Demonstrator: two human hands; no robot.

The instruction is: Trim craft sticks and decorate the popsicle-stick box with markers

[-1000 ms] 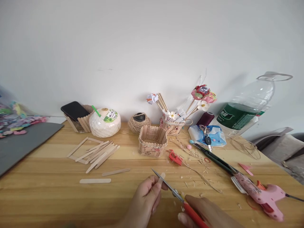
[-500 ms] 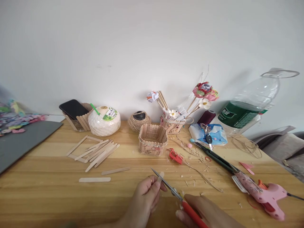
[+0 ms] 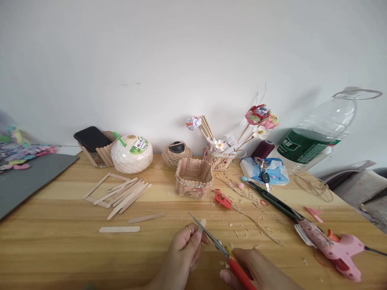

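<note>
Between the thumb and fingers of my left hand is a wooden craft stick, its rounded tip poking out at the top. My right hand is closed round the red handles of a pair of scissors. Their blades cross the stick close to my left fingertips. Beyond my hands stands a small basket made of short stick pieces. To the left lie a single craft stick, another stick and a loose pile of craft sticks.
Along the wall stand a phone in a stick holder, a white coconut, a twine ball, a flower basket and a large bottle. A pink glue gun lies right, near a red clip and wood scraps.
Both hands, with the stick and scissors, have shifted slightly left. The scissor blades still cross the stick near its tip.
</note>
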